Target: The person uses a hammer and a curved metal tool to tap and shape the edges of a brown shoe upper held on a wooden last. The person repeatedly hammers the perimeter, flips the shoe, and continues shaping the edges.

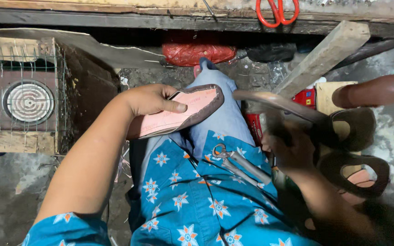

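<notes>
I note my left hand (pixel 149 99) closed on a pink shoe insole with a dark rim (pixel 178 111). The thumb lies across the pink face and the fingers are underneath, so the piece stays flat and face-up over my left knee, where it can be inspected. The right hand (pixel 292 152) is motion-blurred at the right edge of my lap. It appears to close around a curved dark strip (pixel 279 102), but I cannot tell how firmly.

Pincers (pixel 240 161) rest on my patterned blue shirt at the lap's right side, within reach of the right hand. Brown open-toe uppers (pixel 356 150) sit stacked just beyond, by the floor's right edge. Orange-handled scissors (pixel 277 11) lie on the wooden bench's far edge. A round electric coil (pixel 28 101) sits in a wire-fronted box on the left, well apart from the work.
</notes>
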A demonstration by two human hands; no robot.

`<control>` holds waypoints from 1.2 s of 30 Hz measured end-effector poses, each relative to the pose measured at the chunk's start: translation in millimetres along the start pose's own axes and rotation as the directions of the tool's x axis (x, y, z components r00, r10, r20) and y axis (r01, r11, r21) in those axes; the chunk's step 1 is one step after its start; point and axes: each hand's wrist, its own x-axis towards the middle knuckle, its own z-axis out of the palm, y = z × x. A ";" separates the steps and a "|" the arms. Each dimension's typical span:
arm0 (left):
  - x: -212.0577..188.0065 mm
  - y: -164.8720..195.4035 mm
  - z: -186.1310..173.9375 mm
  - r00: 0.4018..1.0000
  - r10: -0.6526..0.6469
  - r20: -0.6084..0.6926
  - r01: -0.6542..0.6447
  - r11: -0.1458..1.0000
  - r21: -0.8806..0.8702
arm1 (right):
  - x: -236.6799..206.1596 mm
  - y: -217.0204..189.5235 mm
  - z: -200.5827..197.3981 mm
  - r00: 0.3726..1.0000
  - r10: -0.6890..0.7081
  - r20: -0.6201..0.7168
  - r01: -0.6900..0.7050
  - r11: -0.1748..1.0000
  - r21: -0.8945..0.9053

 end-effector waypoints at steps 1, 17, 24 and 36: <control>1.7 -1.4 0.6 1.000 -0.013 -0.001 0.013 0.999 -0.035 | 2.8 -3.4 3.6 0.999 -0.044 0.016 0.045 0.995 -0.090; 6.0 0.2 12.4 0.999 -0.025 -0.028 0.026 0.998 0.065 | 20.9 -14.6 15.4 0.950 -0.307 0.053 0.311 0.945 -0.105; 8.1 -6.2 14.4 0.999 -0.025 -0.048 0.027 0.999 0.034 | 21.4 -25.2 7.4 0.923 -0.322 -0.210 0.383 0.730 0.567; 8.2 -5.6 26.7 1.000 0.019 -0.024 -0.022 0.991 -0.134 | 24.9 -5.9 8.9 0.988 -0.008 -0.155 0.002 0.999 -0.034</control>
